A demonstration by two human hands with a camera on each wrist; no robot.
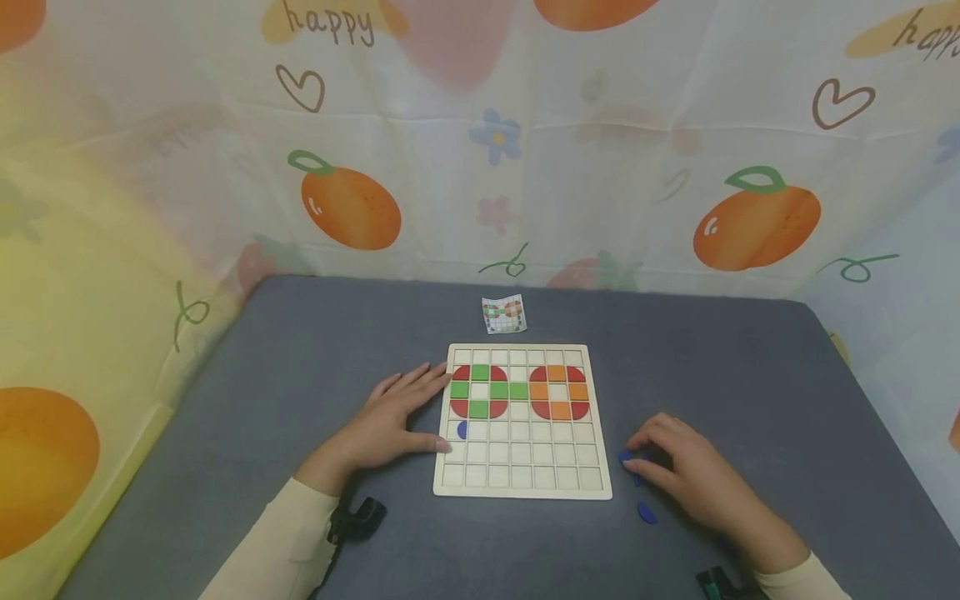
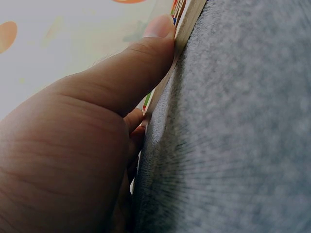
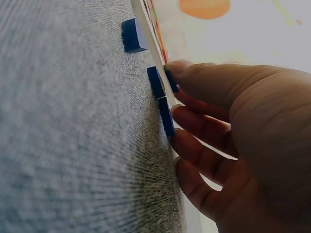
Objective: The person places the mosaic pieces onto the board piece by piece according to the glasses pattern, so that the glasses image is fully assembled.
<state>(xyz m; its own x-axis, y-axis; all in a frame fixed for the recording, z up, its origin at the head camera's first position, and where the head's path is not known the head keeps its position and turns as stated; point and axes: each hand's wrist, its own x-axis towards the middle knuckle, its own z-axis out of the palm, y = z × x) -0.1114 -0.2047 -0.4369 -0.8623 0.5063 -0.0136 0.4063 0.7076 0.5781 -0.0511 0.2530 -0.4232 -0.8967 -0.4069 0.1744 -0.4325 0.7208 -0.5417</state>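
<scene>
A square pale wooden grid board (image 1: 536, 477) lies on the table. Its upper rows carry green square tiles (image 1: 480, 372), orange square tiles (image 1: 556, 373) and red rounded corner tiles (image 1: 580, 410). One blue half-round tile (image 1: 462, 430) sits at the left, below them. My left hand (image 1: 390, 421) lies with extended fingers along the board's left edge, thumb (image 2: 160, 29) on the rim. Right of the board, my right hand (image 1: 701, 475) pinches a blue tile (image 3: 171, 80) between thumb and forefinger. Further blue tiles (image 3: 133, 35) lie on the cloth under and beside that hand.
A small printed card (image 1: 504, 314) with a coloured grid picture lies behind the board. Grey cloth (image 1: 360, 325) covers the table. Behind it hangs a fruit-patterned curtain (image 1: 450, 208).
</scene>
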